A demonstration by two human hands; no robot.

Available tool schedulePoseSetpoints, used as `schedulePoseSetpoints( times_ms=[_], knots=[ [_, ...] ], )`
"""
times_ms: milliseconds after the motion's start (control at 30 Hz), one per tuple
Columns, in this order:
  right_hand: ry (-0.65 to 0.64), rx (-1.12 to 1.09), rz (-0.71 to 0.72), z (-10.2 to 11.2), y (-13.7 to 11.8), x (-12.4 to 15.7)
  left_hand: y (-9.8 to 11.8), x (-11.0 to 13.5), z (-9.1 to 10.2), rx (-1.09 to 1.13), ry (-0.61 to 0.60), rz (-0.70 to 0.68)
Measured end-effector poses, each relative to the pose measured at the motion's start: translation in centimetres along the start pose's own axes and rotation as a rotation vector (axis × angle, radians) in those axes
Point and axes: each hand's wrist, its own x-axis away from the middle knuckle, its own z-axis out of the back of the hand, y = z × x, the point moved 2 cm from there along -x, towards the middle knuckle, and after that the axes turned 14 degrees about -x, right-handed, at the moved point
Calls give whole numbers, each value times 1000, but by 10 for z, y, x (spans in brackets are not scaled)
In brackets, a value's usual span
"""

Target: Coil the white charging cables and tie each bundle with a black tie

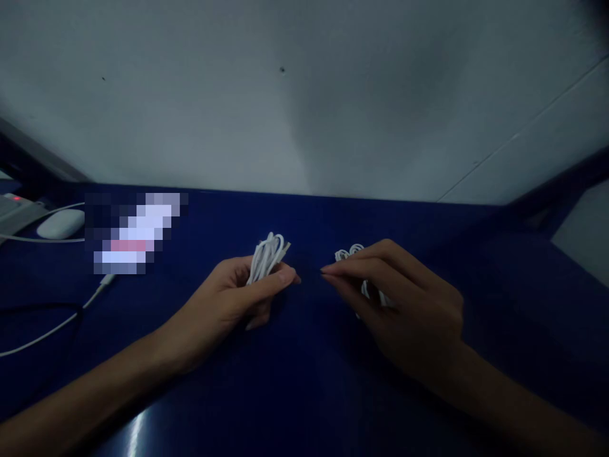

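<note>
My left hand (242, 292) is closed around a bundled white cable (265, 255), its loops standing up between thumb and fingers. A metal-looking plug end pokes out at the bundle's right side. A short way to the right, my right hand (399, 292) is closed in a pinch. A tiny dark tip shows at its fingertips, too small to name. Behind and below this hand lies a second coiled white cable (354, 249), partly hidden by the fingers; I cannot tell whether the hand touches it.
Both hands are over a dark blue tabletop (304, 381). To the left are a blurred-out bright phone-like object (137, 235) with a white cord (61, 330) plugged in, a white rounded case (61, 224) and a power strip (16, 212). A pale wall (214, 114) rises behind.
</note>
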Motion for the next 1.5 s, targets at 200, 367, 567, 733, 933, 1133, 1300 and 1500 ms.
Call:
schedulePoseSetpoints(
  times_ms=[200, 367, 567, 733, 933, 1133, 1300, 1500],
  knots=[
    [-14, -14, 8, 2, -3, -4, 0, 1, -2, -20, 16, -35],
    [-62, -34, -37, 1, -1, -2, 0, -1, 1, -26, 140, -40],
    [-106, -62, -57, 1, -6, 1, 6, 2, -1, -127, 96, -13],
    [-57, 47, -89, 1, -5, 1, 6, 4, -3, -83, 53, 23],
    [-185, 339, -25, -9, 4, 10, 2, 0, -2, 39, 113, -2],
    [-262, 564, 58, -12, -3, 15, 6, 0, -5, 173, 83, 1],
    [-225, 626, 85, -12, -4, 13, 8, 1, -5, 221, 72, -36],
    [-201, 355, -16, -14, -4, 13, 8, -1, -4, 361, 63, -45]
  ],
)
